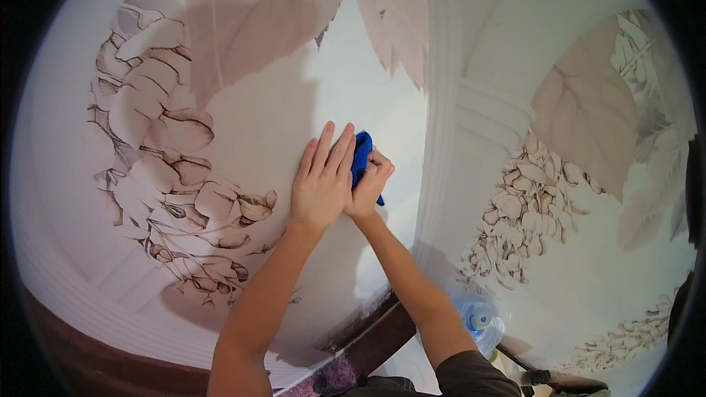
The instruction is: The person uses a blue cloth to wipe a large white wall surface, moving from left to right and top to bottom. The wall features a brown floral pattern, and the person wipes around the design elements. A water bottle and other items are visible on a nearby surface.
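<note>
My left hand (320, 190) lies flat against a wall covered in floral wallpaper (265, 138), its fingers pointing up and slightly apart. Close beside it, my right hand (372, 184) has its fingers curled around a blue cloth (361, 159). The cloth is pressed between that hand and the wall, and a small corner of it pokes out below the right fingers. The two hands meet near the thumbs. Large pale-pink leaves are printed above them, and brown-outlined blossoms run down to the left.
The wall turns at a vertical corner (436, 121) right of my hands. Beyond it is a second papered wall (595, 264). A clear blue plastic water bottle (479, 322) stands below, by my right forearm. Dark brown trim (375, 336) and purple patterned fabric (337, 370) lie along the bottom.
</note>
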`<state>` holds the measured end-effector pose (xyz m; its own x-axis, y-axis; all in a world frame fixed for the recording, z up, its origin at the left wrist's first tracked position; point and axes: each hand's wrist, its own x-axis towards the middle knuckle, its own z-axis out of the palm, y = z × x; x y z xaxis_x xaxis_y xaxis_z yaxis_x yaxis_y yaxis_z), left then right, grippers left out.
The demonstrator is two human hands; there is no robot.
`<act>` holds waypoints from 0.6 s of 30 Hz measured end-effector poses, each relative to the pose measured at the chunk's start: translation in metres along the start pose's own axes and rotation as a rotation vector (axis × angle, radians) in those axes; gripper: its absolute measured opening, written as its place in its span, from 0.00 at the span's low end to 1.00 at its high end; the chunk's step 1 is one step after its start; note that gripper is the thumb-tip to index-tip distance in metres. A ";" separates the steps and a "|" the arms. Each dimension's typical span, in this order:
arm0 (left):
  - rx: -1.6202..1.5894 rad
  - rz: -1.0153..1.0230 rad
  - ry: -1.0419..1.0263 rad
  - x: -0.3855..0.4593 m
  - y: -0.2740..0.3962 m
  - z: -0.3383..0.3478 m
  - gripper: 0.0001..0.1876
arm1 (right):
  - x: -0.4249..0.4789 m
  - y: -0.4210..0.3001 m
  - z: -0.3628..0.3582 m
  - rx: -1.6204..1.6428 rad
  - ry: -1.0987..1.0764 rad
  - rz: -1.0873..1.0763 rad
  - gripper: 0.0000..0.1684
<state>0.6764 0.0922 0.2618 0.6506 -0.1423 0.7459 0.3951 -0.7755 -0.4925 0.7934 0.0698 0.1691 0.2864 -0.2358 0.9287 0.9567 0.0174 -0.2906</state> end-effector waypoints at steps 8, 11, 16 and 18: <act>0.043 0.014 0.015 0.009 -0.020 -0.023 0.29 | 0.044 0.011 0.002 0.055 0.065 -0.148 0.19; 0.113 0.056 -0.041 0.013 -0.016 -0.020 0.31 | 0.037 0.033 -0.001 0.066 0.136 -0.069 0.18; 0.188 0.069 -0.066 0.012 -0.009 -0.012 0.32 | 0.021 0.083 -0.022 -0.099 0.240 0.284 0.11; 0.180 0.067 -0.064 0.013 -0.010 -0.011 0.33 | 0.005 0.104 -0.026 -0.183 0.284 0.398 0.11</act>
<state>0.6738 0.0918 0.2812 0.7170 -0.1461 0.6816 0.4552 -0.6424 -0.6165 0.8932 0.0450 0.1378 0.5760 -0.5002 0.6466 0.7449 -0.0047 -0.6672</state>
